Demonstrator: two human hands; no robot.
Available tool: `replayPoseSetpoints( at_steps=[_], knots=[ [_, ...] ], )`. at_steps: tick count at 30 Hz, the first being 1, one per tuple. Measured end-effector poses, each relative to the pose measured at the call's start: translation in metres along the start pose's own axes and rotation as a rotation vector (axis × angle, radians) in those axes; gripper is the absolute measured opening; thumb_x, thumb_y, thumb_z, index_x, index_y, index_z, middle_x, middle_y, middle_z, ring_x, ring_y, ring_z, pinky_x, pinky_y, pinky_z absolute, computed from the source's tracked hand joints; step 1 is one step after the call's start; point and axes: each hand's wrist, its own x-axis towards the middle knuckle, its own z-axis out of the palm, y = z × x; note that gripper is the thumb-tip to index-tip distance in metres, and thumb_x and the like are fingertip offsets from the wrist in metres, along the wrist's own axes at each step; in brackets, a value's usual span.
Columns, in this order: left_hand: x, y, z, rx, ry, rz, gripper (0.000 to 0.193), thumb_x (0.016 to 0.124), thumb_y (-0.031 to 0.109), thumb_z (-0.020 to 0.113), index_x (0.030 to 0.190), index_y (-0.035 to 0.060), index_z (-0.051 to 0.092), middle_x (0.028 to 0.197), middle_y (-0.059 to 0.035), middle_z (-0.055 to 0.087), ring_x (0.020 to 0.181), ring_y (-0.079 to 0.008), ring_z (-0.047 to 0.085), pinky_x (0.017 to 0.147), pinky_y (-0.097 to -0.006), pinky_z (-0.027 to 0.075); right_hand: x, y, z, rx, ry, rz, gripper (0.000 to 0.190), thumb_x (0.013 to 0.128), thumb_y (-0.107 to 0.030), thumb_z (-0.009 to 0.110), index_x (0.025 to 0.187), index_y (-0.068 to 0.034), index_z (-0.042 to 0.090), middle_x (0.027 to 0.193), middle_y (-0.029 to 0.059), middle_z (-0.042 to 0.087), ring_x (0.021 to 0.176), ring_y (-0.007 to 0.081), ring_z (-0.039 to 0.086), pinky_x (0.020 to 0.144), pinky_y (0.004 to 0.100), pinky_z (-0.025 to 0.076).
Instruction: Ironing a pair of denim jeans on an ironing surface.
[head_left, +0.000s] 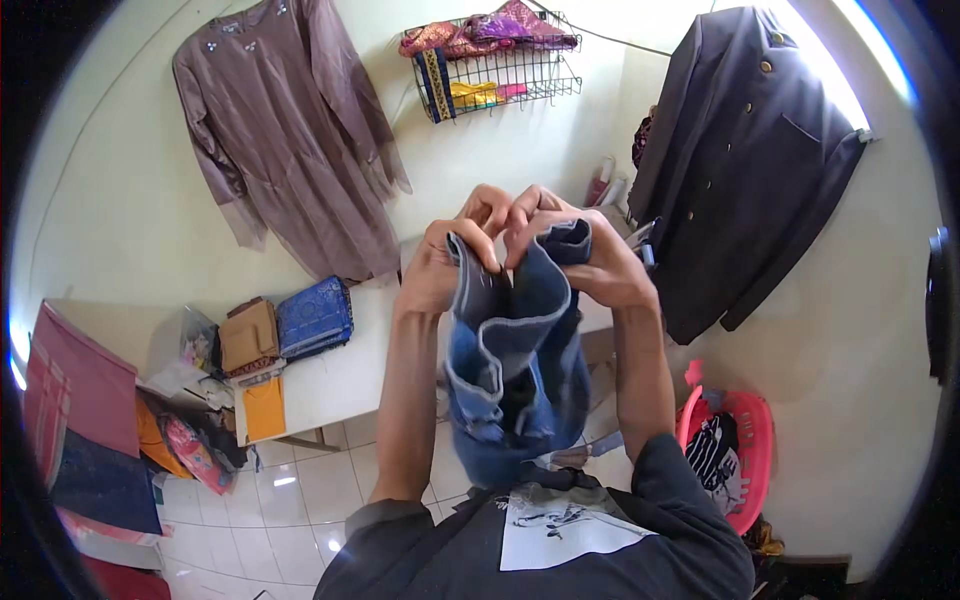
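Note:
A blue denim garment (525, 337) hangs gathered in folds in front of my chest, its pale stitched edges curving towards me. My left hand (457, 247) pinches its upper edge on the left, thumb and fingers closed on the cloth. On the right, my right hand (574, 244) grips the other side, where a dark rolled fold of denim sticks out over the palm. The fingertips of both hands nearly meet at the top, above a dark gap in the cloth. The lower part of the garment is somewhat blurred and reaches down to my shirt.
A white table (330, 382) bears folded blue cloth (315, 319), brown cloth (249, 337) and an orange piece (264, 409). A mauve dress (292, 142) and a dark buttoned jacket (750, 165) hang beside a wire rack (517, 75). A pink laundry basket (761, 450) stands right.

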Motion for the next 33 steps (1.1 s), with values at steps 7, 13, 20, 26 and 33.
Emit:
replayPoseSetpoints(
  at_steps=[7, 13, 20, 26, 33],
  knots=[
    [-0.017, -0.005, -0.005, 0.107, 0.153, -0.025, 0.018, 0.080, 0.000, 0.077, 0.088, 0.0099, 0.064, 0.142, -0.0118, 0.043, 0.142, -0.0269, 0.037, 0.113, -0.0429, 0.032, -0.017, 0.005, 0.014, 0.202, 0.013, 0.245, 0.025, 0.073, -0.006, 0.079, 0.096, 0.000, 0.070, 0.104, 0.0112, 0.066, 0.100, 0.0214, 0.062, 0.095, 0.0354, 0.047],
    [-0.036, 0.039, 0.028, 0.113, 0.469, -0.143, 0.030, 0.079, 0.005, 0.079, 0.106, 0.0123, 0.069, 0.146, -0.0133, 0.040, 0.140, -0.0293, 0.039, 0.114, -0.0458, 0.031, -0.029, 0.000, 0.015, 0.147, 0.057, 0.189, 0.018, 0.073, -0.003, 0.080, 0.088, 0.002, 0.070, 0.096, 0.0106, 0.068, 0.095, 0.0198, 0.061, 0.088, 0.0323, 0.047],
    [-0.068, 0.084, 0.062, 1.133, 0.309, -0.418, 0.040, 0.068, 0.019, 0.089, 0.099, 0.0061, 0.068, 0.133, -0.0146, 0.053, 0.117, -0.0291, 0.058, 0.097, -0.0404, 0.046, -0.040, -0.002, 0.018, -0.176, 0.159, 0.257, 0.028, 0.067, 0.000, 0.086, 0.089, -0.002, 0.070, 0.087, 0.0063, 0.066, 0.095, 0.0192, 0.058, 0.087, 0.0319, 0.045],
    [-0.074, 0.079, 0.039, 0.978, 0.167, -0.499, 0.027, 0.073, 0.012, 0.086, 0.087, 0.0020, 0.065, 0.118, -0.0092, 0.062, 0.099, -0.0210, 0.064, 0.089, -0.0322, 0.047, -0.059, -0.003, 0.014, -0.233, 0.076, 0.382, 0.034, 0.067, -0.001, 0.087, 0.093, -0.001, 0.065, 0.084, 0.0011, 0.058, 0.083, 0.0128, 0.055, 0.077, 0.0281, 0.045],
    [-0.079, 0.059, 0.040, 0.867, 0.265, -0.396, 0.023, 0.075, 0.006, 0.085, 0.079, 0.0050, 0.062, 0.110, -0.0065, 0.062, 0.094, -0.0124, 0.061, 0.083, -0.0273, 0.048, -0.063, -0.011, 0.020, -0.277, 0.241, 0.445, 0.038, 0.066, -0.004, 0.090, 0.090, -0.001, 0.060, 0.086, -0.0002, 0.057, 0.081, 0.0088, 0.052, 0.074, 0.0240, 0.044]
  ],
)
